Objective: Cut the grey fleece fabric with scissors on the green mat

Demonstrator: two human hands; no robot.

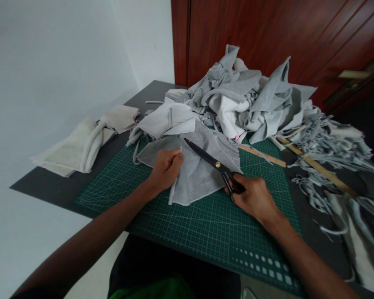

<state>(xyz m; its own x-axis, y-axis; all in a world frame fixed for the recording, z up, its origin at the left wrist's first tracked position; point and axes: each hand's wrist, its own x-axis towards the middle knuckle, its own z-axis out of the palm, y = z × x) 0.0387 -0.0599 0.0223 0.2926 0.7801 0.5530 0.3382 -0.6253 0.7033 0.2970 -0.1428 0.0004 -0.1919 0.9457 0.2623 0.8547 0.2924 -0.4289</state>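
Note:
My left hand [167, 169] pinches the edge of a grey piece of fabric [199, 178] that lies on the green cutting mat [187, 228]. Black scissors [217, 164] are in my right hand [252, 195], with its fingers through the handles. Their blades look closed and point up and left over the fabric, the tip a little right of my left hand. White cloth [165, 120] lies folded against the far side of the grey piece.
A large heap of grey and white fabric [243, 91] stands at the back by the red door [268, 33]. Off-white pieces [71, 145] lie at the left. Thin offcuts [327, 137], a yellowish strip [324, 172] and a wooden ruler [264, 156] are on the right.

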